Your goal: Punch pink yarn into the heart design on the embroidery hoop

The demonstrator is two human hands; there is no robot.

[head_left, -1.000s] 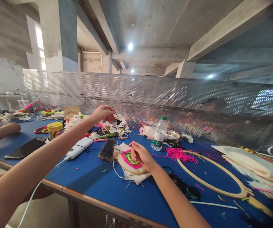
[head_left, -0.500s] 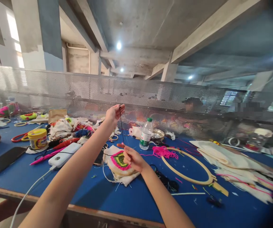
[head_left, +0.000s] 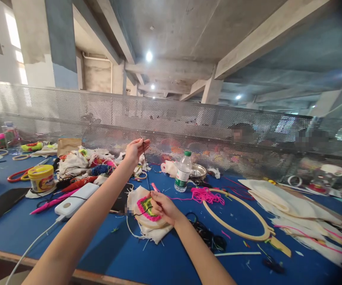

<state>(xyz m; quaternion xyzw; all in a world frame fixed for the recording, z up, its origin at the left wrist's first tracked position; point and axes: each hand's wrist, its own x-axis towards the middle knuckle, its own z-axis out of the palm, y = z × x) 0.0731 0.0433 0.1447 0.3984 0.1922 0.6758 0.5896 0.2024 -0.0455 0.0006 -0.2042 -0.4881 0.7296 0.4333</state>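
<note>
Both hands are mid-stitch: a dark thread (head_left: 146, 166) is pinched taut by the left hand (head_left: 135, 149), at twelve o'clock above the small embroidery hoop (head_left: 147, 211), which is gripped on the tabletop (head_left: 99, 245) by the right hand (head_left: 162, 206). Judged next: slack must be drawn through before another stitch is placed.

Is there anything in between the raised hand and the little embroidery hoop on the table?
Nothing solid. Only the dark thread runs from the left hand, pinching it up high, down to the small hoop. The right hand rests on the hoop's right edge, off to the side of that line.

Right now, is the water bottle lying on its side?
No, the bottle stands upright on the blue table, green cap on top.
</note>
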